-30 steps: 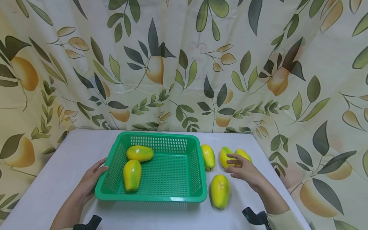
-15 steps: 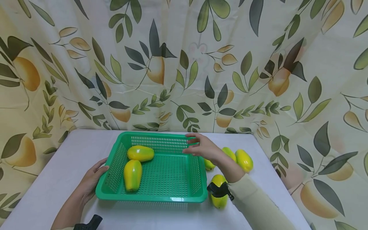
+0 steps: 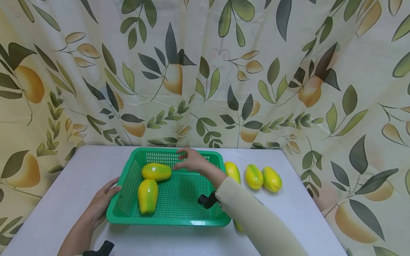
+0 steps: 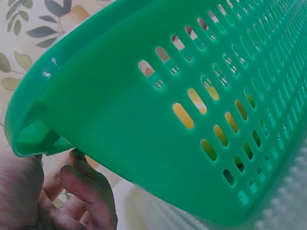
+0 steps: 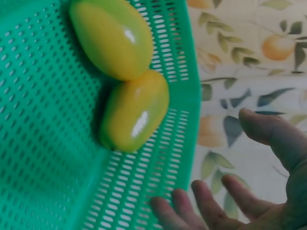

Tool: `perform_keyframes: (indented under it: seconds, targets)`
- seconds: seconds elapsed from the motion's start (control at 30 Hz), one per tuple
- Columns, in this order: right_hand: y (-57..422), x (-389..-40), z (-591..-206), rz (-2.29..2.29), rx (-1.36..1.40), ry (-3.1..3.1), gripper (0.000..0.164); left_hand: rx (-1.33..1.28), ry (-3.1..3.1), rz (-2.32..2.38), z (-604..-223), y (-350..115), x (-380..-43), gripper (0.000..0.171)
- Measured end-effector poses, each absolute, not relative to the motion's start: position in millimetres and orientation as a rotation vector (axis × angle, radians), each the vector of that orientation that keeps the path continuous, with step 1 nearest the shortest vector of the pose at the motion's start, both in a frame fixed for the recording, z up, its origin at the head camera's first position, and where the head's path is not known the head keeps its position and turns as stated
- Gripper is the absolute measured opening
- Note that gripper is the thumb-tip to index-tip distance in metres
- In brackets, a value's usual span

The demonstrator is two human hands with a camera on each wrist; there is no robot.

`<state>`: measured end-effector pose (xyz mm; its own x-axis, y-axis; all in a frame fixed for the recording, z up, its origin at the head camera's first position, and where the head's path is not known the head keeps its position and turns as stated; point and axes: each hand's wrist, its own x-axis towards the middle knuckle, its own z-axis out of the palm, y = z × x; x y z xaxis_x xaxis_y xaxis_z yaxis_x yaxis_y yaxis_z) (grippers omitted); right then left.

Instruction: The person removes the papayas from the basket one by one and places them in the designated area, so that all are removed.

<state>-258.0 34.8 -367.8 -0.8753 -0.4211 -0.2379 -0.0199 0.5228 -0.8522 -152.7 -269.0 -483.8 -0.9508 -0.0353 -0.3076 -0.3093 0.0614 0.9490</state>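
Observation:
The green plastic basket [image 3: 179, 222] stands on the table with two yellow-green papayas inside, on its left side. One papaya [image 3: 156, 171] lies sideways near the back wall; the other papaya [image 3: 147, 196] points toward the front. My left hand [image 3: 102, 201] grips the basket's left rim, its fingers [image 4: 88, 191] curled underneath. Over the back of the basket hovers my right hand [image 3: 192, 160], fingers spread and holding nothing, fingertips close to the right end of the sideways papaya. In the right wrist view both papayas touch each other, beyond the spread fingers.
Several more papayas lie on the white table [image 3: 128, 241] right of the basket: one papaya [image 3: 232, 170] beside its wall, a pair [image 3: 254, 176] farther right, and one papaya [image 3: 238, 227] mostly hidden by the right sleeve [image 3: 253, 213]. A fruit-patterned curtain [image 3: 205, 117] hangs behind.
My right hand has moved left from over the loose papayas, across the basket's right rim, to above the basket's inside. The left hand and the basket have stayed in place.

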Motion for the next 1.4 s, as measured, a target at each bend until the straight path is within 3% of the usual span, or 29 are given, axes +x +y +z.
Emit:
perform_keyframes:
  seconds: [0.7,1.4]
  targets:
    - [-32,-278,-419,-1.025,-0.667,2.556,0.062,-0.368,2.135,2.000,-483,-271,-153,0.069]
    - [-44,-273,-448,-0.973,-0.647,2.701,0.055,-0.374,2.106,2.015,-484,-268,-155,0.074]
